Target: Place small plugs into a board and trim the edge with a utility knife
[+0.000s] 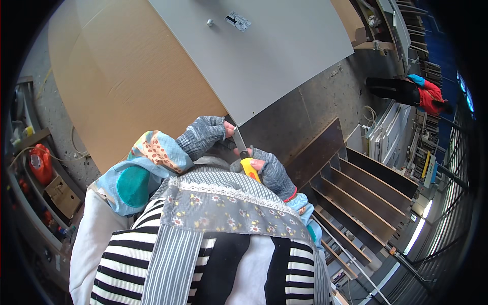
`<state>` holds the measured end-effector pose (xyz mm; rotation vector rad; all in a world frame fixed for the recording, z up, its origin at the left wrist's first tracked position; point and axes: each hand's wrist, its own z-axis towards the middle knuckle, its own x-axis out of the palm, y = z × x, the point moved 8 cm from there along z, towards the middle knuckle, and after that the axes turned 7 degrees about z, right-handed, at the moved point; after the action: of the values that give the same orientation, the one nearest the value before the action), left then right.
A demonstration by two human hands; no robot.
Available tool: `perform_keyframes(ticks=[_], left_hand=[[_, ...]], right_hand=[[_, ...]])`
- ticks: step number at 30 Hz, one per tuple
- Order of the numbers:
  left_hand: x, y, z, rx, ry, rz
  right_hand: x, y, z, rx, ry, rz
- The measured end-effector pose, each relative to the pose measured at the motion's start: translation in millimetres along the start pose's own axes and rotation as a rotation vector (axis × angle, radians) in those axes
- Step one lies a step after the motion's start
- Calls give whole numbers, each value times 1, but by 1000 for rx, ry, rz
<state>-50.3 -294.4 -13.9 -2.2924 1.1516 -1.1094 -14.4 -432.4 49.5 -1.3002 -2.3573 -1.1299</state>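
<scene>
A yellow-handled utility knife point(250, 170) is gripped in my right hand point(273, 173), in a grey knit fingerless glove. Its long metal blade points up and slightly left, toward the near corner of a light grey panel point(264, 56). My left hand point(206, 134), gloved the same way, is curled with bare fingertips beside the blade tip and that corner. What these fingers pinch, if anything, is too small to make out. A small white piece point(210, 23) and a printed label point(238, 21) lie on the grey panel.
A brown board point(127, 76) lies left of the grey panel. Dark shelving boards point(356, 188) stand at the right. A person point(422, 94) in red and black is farther right. At the far left are a cardboard box point(62, 195) and a red bag point(41, 163).
</scene>
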Motion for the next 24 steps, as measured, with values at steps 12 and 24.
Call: perform_keyframes(ticks=[12,24], left_hand=[[3,-2,-1,20,30,117],[2,11,9,61,22,114]], right_hand=[[-8,-1,-1,18,-18,-88],[-12,-2,-4,34,-22,-98]])
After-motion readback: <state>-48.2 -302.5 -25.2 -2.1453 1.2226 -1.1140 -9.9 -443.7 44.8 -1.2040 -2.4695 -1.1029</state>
